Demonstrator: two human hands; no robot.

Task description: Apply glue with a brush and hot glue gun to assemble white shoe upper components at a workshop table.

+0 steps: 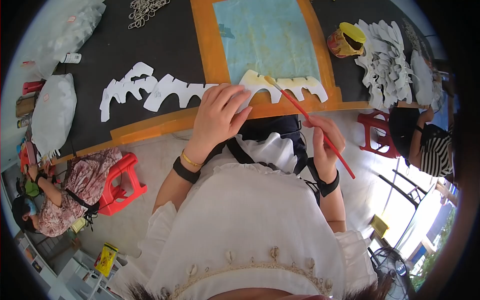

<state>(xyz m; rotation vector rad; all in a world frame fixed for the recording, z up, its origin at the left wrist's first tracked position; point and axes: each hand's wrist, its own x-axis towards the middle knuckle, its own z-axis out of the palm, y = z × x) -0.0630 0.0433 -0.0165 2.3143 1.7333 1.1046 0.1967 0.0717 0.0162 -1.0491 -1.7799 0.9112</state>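
My right hand (326, 142) grips a slim red paintbrush (298, 106). The bristles touch a white toothed strip (275, 85), whose upper left part is tinted yellowish. At that strip's left end my left hand (220, 114) has its fingers and thumb closed about the edge. Another notched white strip (175, 91) lies just left of it, partly hidden by my left fingers. Farther left are more white cut strips (127, 89), overlapping. Beneath the brushed strip, a light blue sheet (265, 37) with yellowish smears is bordered by orange tape (204, 45).
An open jar with a yellow lid (345, 40) stands at the right, beside a heap of white cut pieces (385, 62). Metal rings (145, 11) lie at the back. Plastic bags (55, 112) line the left. People sit at both sides; red stools (120, 185) stand below the table.
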